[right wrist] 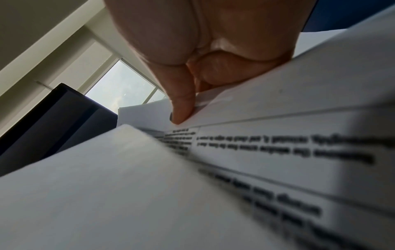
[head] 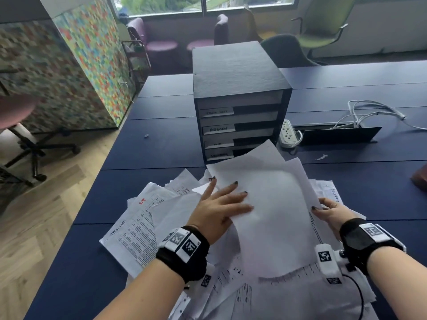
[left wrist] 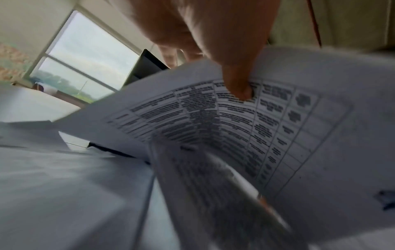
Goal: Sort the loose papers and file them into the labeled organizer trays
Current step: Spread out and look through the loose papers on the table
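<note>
A black organizer (head: 240, 107) with several labelled trays stands mid-table; one label reads ADMIN. In front of it lies a messy pile of loose papers (head: 143, 232), many with printed tables. A large sheet (head: 272, 215), blank side up, is raised above the pile. My left hand (head: 221, 204) pinches its left edge, fingers spread on top and thumb beneath. In the left wrist view the thumb (left wrist: 237, 84) presses the printed underside (left wrist: 267, 132). My right hand (head: 330, 211) pinches the sheet's right edge; the right wrist view shows its fingers (right wrist: 183, 110) closed on paper edges.
The table (head: 161, 146) is dark blue. A white power strip (head: 287, 133), a black panel (head: 339, 135) and white cables (head: 369, 112) lie right of the organizer. A brown object (head: 419, 179) sits at the right edge. An office chair (head: 23, 135) stands on the floor at left.
</note>
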### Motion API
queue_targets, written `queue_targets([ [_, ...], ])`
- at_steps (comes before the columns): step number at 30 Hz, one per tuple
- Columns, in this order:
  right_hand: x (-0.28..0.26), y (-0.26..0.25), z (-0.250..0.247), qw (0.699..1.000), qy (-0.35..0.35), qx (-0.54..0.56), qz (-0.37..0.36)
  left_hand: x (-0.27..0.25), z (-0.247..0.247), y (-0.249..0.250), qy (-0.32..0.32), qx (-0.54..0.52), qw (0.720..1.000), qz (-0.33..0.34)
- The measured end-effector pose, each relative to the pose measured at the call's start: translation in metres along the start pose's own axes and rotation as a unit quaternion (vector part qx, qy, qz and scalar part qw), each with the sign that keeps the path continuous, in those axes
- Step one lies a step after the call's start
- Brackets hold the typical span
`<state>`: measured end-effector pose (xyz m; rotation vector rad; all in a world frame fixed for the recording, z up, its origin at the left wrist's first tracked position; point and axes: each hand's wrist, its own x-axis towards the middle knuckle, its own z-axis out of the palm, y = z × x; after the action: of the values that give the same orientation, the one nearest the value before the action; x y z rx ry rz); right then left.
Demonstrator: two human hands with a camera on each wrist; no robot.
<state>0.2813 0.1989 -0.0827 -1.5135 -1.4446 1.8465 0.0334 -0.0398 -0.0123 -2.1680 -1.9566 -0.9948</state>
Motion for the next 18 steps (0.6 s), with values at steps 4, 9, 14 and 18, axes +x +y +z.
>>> queue_targets([
  [4,0.000,0.004,-0.002,1.000,0.006,-0.019,0.000,0.017,-0.018,0.010,0.120,-0.073,0.984,-0.108],
  [9,-0.003,0.004,-0.006,1.000,0.011,-0.020,0.002,0.046,-0.070,0.020,0.236,-0.223,0.895,-0.306],
  [14,-0.006,0.007,-0.008,0.999,0.031,-0.016,-0.010,0.062,-0.114,0.016,0.350,-0.117,0.877,-0.308],
  [18,-0.011,0.007,-0.008,0.999,0.037,-0.003,-0.007,0.050,-0.107,-0.014,0.343,-0.197,0.845,-0.360],
])
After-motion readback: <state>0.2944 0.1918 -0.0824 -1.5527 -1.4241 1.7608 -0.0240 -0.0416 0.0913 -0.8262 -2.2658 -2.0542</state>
